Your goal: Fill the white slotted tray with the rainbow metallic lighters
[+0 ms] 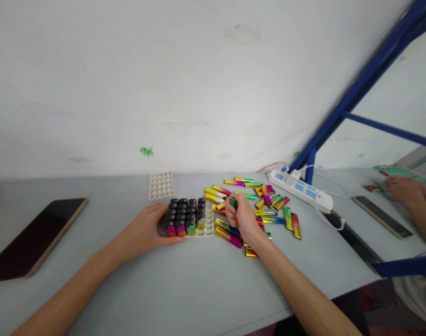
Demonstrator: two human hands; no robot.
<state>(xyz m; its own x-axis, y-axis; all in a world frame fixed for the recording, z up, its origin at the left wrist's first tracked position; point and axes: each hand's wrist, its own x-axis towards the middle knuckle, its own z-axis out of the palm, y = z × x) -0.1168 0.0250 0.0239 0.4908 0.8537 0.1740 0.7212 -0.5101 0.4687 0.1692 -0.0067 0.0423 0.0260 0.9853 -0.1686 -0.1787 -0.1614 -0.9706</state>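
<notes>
My left hand (148, 228) is wrapped round the left side of a white tray (209, 224), thumb along the front and fingers behind. Several lighters (181, 215) with black tops and shiny coloured bodies stand upright in its left and middle rows. Sockets show bare on the tray's right side. Over the pile to the right, my right hand (243, 215) is closed round a lighter (233, 202); only its dark green end shows above the fingers. Around and under that hand lie many loose shiny lighters (230, 237) in yellow, red, green, blue and pink.
A second white tray (161, 185) lies behind the first. A dark phone-like slab (38, 235) lies at left. A power strip (300, 190) with cables runs along the right, beside a blue metal frame (310, 163). Beyond it, another person's hands (407, 189) work at the table.
</notes>
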